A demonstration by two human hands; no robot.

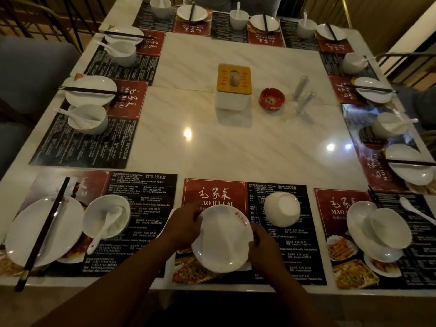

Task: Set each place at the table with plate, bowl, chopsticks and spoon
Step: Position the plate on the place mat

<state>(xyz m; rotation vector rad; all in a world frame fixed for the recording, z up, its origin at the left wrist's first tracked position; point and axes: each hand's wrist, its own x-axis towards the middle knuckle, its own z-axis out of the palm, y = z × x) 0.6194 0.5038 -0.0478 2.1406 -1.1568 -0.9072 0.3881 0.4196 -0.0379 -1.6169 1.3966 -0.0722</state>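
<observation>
My left grip [186, 225] and right grip [264, 251] each clasp the rim of a white plate [221, 241] over the middle placemat [213, 192] at the desk's [212, 142] near edge; a bowl [282, 208] lies tipped just beside it.

A white marble table [188, 156] fills the frame. Printed placemats [87, 142] line all four edges. Near the centre stands a tissue box [233, 87], with a red ashtray [272, 99] just to its right.
</observation>
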